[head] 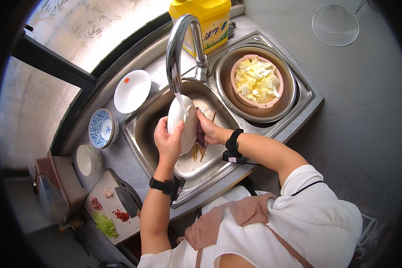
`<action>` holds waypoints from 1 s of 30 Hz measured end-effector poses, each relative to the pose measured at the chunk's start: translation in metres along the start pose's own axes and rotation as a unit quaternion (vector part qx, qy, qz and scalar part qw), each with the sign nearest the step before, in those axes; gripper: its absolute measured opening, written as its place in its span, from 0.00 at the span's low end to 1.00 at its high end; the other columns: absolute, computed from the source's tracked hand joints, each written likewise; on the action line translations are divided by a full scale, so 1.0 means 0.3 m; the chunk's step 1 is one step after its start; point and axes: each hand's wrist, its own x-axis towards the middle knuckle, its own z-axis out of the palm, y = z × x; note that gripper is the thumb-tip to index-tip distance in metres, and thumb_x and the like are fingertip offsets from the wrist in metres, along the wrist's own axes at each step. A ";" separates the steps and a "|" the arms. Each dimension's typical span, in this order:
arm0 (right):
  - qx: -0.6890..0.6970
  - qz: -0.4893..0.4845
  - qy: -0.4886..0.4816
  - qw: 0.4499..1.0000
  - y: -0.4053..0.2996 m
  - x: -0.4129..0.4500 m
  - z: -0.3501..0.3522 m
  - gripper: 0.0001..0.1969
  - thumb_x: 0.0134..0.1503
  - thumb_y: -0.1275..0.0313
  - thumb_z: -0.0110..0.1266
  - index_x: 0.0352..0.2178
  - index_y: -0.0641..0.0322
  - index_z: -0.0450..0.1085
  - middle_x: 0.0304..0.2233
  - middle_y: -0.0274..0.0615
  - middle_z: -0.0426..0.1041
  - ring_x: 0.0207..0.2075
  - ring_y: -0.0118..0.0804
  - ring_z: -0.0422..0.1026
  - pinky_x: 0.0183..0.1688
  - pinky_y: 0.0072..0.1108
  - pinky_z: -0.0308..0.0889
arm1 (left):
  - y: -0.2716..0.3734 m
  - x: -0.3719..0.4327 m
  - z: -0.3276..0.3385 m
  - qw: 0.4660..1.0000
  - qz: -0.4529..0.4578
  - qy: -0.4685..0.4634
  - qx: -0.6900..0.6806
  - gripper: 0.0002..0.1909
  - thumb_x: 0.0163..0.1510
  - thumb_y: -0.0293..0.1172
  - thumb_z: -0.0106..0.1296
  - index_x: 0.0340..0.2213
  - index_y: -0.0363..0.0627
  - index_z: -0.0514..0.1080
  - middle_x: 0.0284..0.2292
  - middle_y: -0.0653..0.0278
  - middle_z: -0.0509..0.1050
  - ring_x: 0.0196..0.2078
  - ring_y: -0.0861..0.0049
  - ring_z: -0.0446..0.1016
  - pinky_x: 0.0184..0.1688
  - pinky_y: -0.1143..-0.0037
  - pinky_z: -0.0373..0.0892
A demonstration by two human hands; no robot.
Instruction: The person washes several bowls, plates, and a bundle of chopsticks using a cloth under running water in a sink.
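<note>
Over the left basin of a steel sink [187, 171], my left hand [170, 137] grips the near-left edge of a white bowl [189, 129], tilted on its side. Water runs from the chrome faucet [174, 57] onto the bowl. My right hand [209, 127] holds a dark purple cloth [201, 134] against the bowl's right side. Below, on the basin floor, lie several wooden chopsticks [198, 153], partly hidden by the bowl and cloth.
A pink colander of cut cabbage [257, 80] sits in a metal basin [222, 97] at right. Left of the sink are a white dish [132, 92], a blue-patterned bowl [101, 128], another bowl [87, 160] and a cutting board [120, 232] with a cleaver [126, 201]. A yellow jug [207, 20] stands behind the faucet.
</note>
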 end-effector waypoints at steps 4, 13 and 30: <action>0.066 -0.069 0.049 0.994 0.038 -0.022 0.034 0.29 0.56 0.50 0.36 0.54 0.51 0.42 0.52 0.40 0.54 0.51 0.37 0.57 0.50 0.29 0.57 | 0.001 0.013 -0.027 0.998 -0.028 -0.009 -0.054 0.16 0.45 0.25 0.53 0.37 0.35 0.63 0.31 0.65 0.69 0.32 0.85 0.67 0.34 0.84 0.65; -0.020 -0.232 0.080 0.969 0.015 -0.001 0.007 0.27 0.57 0.56 0.39 0.53 0.56 0.45 0.48 0.40 0.58 0.49 0.32 0.58 0.51 0.24 0.54 | 0.074 0.178 -0.017 0.966 -0.229 -0.109 -0.038 0.18 0.50 0.34 0.51 0.40 0.36 0.66 0.32 0.64 0.71 0.33 0.82 0.70 0.34 0.79 0.68; 0.094 -0.122 0.059 0.986 0.051 0.048 0.155 0.33 0.53 0.40 0.26 0.44 0.54 0.61 0.40 0.38 0.67 0.42 0.32 0.66 0.45 0.24 0.61 | -0.081 0.023 0.091 0.987 0.018 0.062 0.147 0.10 0.53 0.31 0.47 0.28 0.37 0.60 0.26 0.58 0.70 0.28 0.82 0.68 0.28 0.79 0.65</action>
